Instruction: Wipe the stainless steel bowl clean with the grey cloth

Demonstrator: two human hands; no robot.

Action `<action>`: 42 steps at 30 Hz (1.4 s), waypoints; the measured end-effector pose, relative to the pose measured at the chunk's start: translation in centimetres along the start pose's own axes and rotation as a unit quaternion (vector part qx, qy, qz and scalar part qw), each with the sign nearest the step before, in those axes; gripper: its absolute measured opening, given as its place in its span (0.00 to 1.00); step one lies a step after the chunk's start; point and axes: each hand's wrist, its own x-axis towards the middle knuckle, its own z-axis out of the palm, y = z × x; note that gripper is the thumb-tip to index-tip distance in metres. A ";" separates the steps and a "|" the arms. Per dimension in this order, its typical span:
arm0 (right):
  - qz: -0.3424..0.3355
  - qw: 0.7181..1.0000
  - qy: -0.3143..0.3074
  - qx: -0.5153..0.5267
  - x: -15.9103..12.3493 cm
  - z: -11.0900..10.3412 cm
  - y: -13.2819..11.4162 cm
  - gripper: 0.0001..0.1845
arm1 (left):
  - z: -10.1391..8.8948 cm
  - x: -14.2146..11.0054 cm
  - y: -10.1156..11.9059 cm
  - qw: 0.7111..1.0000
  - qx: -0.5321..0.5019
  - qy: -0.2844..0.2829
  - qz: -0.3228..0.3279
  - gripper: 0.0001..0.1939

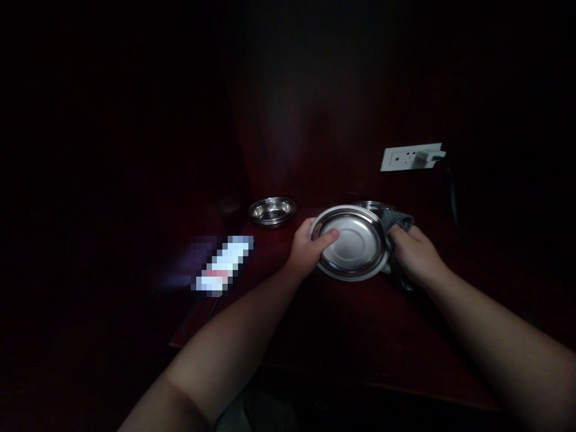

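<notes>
A shiny round metal plate (pixel 355 243) is held up, tilted so that its hollow inner face shows. My left hand (pixel 310 246) is closed on its left edge, the thumb lying over the inner face and the fingers behind. At the plate's right rim, my right hand (pixel 414 249) grips a dark grey patterned cloth (pixel 398 221), which touches the rim and hangs partly behind it. Another metal dish (pixel 373 205) shows only in part behind the held plate.
Metal bowls (pixel 272 211), seemingly stacked, stand on the dark red table (pixel 288 327) at the back left. A lit phone (pixel 225 264), its screen blurred, is left of my forearm with a cable nearby. A wall socket (pixel 411 157) holds a plug at right. Surroundings are very dark.
</notes>
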 end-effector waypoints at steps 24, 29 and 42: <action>0.062 0.990 -0.049 0.118 -0.9 1.4 -0.9 0.10 | 0.2 -0.1 0.4 0.999 -0.009 0.032 0.019 0.22; 0.046 0.992 -0.042 0.113 -1.1 1.6 -0.9 0.11 | 0.3 -0.2 0.4 1.000 -0.013 -0.002 -0.007 0.21; 0.041 0.991 -0.038 0.119 -1.3 1.4 -1.4 0.12 | -0.1 0.1 1.0 0.996 0.034 -0.073 -0.026 0.19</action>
